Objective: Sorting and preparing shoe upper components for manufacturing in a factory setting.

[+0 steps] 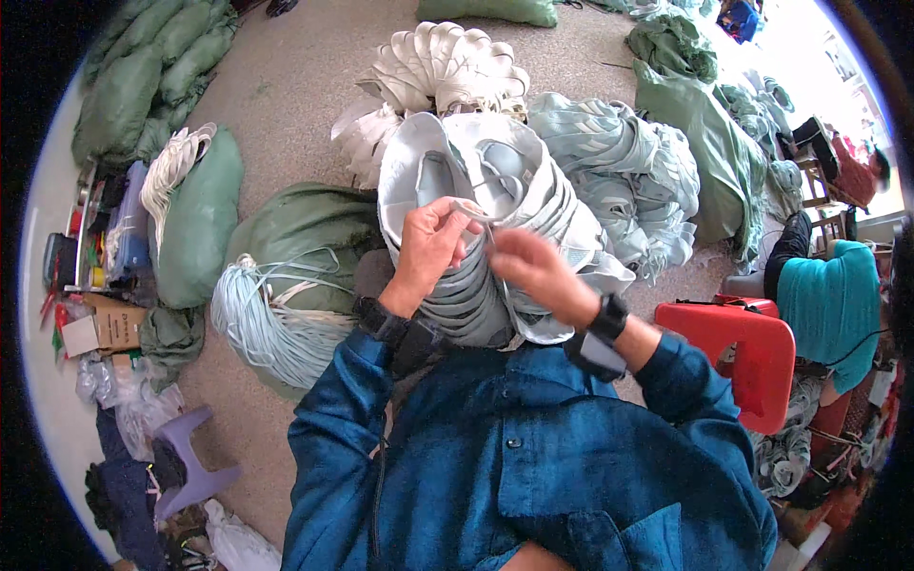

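Stacks of nested white and grey shoe uppers (571,224) stand in front of my body, their openings facing up. Above them my left hand (426,249) is closed, thumb and fingers pinching a pale edge of a shoe upper (466,206). A thin light shoelace (491,231) runs down beside those fingertips. Just to the right, my right hand (541,274) is bent toward the lace, its fingers smeared by motion; whether they grip it I cannot make out. Both wrists wear dark bands.
More white uppers (447,67) fan out behind, with pale blue-grey uppers (619,171) at the right. A bundle of light blue laces (262,314) lies on a green sack (309,224). A red stool (733,352) stands right, a purple stool (195,462) left. Another person (828,295) sits far right.
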Action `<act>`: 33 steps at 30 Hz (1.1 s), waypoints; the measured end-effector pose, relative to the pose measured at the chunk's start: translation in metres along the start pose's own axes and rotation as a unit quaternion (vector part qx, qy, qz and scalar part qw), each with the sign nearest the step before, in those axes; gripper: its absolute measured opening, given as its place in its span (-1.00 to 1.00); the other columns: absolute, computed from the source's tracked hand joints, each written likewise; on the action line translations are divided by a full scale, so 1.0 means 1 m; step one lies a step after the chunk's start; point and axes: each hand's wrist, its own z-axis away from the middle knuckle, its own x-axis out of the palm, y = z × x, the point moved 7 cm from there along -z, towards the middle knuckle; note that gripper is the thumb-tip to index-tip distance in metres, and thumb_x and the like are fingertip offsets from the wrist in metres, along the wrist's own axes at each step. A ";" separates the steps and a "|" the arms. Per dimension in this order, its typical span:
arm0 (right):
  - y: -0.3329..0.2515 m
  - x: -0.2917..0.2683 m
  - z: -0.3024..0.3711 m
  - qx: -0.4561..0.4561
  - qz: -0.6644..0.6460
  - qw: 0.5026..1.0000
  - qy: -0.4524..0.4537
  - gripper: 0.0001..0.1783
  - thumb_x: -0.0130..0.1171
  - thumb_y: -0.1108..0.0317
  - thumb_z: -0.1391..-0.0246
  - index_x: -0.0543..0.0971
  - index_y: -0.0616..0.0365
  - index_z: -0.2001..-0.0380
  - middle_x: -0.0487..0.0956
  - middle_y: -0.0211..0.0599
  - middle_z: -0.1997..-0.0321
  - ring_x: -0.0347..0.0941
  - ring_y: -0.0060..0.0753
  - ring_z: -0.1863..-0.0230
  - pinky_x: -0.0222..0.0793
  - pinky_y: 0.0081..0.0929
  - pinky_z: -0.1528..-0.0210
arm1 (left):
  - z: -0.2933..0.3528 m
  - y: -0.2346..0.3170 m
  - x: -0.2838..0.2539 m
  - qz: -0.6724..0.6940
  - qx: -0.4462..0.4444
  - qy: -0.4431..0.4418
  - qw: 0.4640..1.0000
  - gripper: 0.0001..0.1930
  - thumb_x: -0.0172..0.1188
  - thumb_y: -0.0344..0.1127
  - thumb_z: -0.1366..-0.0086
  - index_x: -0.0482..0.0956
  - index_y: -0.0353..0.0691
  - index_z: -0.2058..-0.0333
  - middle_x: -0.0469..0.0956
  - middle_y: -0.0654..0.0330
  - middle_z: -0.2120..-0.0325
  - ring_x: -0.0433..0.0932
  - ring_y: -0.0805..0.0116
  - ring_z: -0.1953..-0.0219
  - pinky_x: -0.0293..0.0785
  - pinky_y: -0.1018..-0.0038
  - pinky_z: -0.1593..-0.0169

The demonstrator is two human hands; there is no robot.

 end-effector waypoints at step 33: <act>0.011 0.012 0.089 0.115 -0.197 0.971 -0.076 -0.81 0.13 0.29 -0.30 0.56 0.21 0.21 0.61 -0.39 0.35 0.53 -0.61 0.29 0.45 -0.59 0.16 | 0.007 -0.016 0.003 0.177 -0.074 0.007 0.981 -0.85 0.17 -0.24 -0.38 0.58 -0.18 0.22 0.67 0.05 0.25 0.49 0.59 0.59 0.39 0.65 0.57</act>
